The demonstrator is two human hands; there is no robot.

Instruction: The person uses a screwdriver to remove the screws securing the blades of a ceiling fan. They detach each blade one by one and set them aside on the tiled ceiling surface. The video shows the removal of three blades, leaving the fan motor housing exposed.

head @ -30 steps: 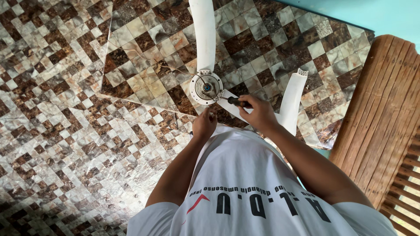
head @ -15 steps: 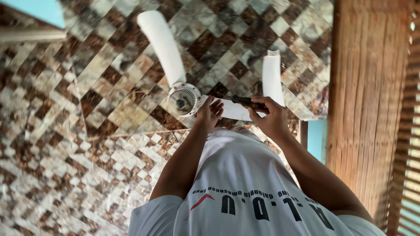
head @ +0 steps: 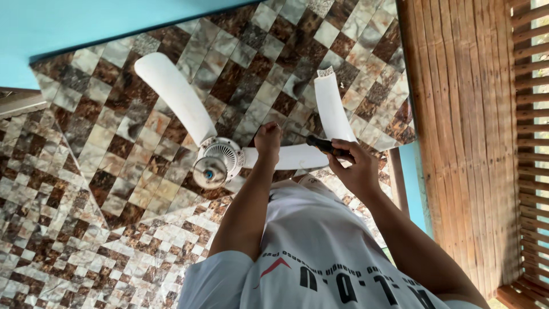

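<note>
White plastic makes up the ceiling fan [head: 229, 154], which lies on the tiled floor [head: 86, 229] in the middle of the view. Its round motor housing [head: 214, 163] faces up, with a small blue spot at its centre. One blade [head: 174, 103] stretches up and to the left, a second blade [head: 331, 106] points up on the right, and a third blade [head: 291, 156] runs rightward beneath the hands.

The left hand [head: 267, 139] is closed into a loose fist and rests on the third blade, just beside the housing. The right hand [head: 357, 169] grips the dark handle of a screwdriver [head: 323, 144], which points left across that blade. Its tip is too small to make out.

No boxes, bowls or other containers show anywhere.

Square tiles in brown, cream and grey cover the floor in a diagonal pattern. A pale blue wall [head: 68, 23] borders it at the upper left. Along the right stands a brown slatted wooden panel [head: 463, 131], with a strip of blue beside it low down. The person wears a white shirt [head: 320, 252] with dark markings.
</note>
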